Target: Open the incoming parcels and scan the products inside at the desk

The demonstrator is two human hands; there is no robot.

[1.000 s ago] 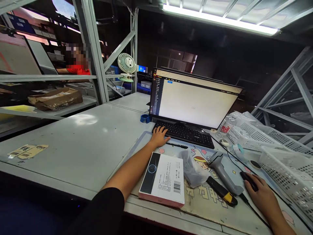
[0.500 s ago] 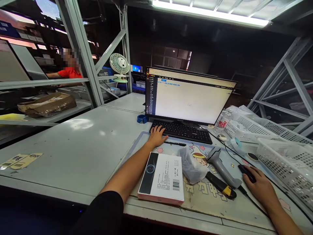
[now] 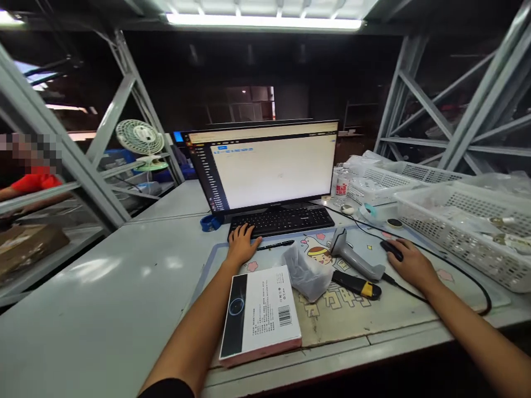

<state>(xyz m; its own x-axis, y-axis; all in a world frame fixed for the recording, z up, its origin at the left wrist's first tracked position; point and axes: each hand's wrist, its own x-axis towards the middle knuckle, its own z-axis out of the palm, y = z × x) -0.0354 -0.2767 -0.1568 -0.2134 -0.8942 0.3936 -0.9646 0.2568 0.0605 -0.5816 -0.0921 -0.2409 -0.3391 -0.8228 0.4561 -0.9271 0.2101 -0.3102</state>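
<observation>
My left hand (image 3: 241,244) rests with fingers spread on the left end of the black keyboard (image 3: 286,221). Under my right hand (image 3: 415,267) is a black computer mouse (image 3: 392,250), with the fingers curved over it. A white and black box (image 3: 265,312) with a barcode lies beside my left forearm. Right of the box sit a crumpled clear plastic bag (image 3: 307,273) and a black and yellow utility knife (image 3: 357,285). A grey barcode scanner (image 3: 359,260) lies between the knife and the mouse. A black pen (image 3: 276,245) is just right of my left hand.
A lit monitor (image 3: 274,171) stands behind the keyboard. White plastic baskets (image 3: 464,243) line the right side, near a bottle (image 3: 342,185) and tape roll (image 3: 367,212). A small fan (image 3: 140,138) stands at the back left. Behind the left rack, a person's red sleeve (image 3: 35,179) shows.
The head view has turned right and levelled out, so the scene sits further left. Both hands stay where they were, on the keyboard and the mouse.
</observation>
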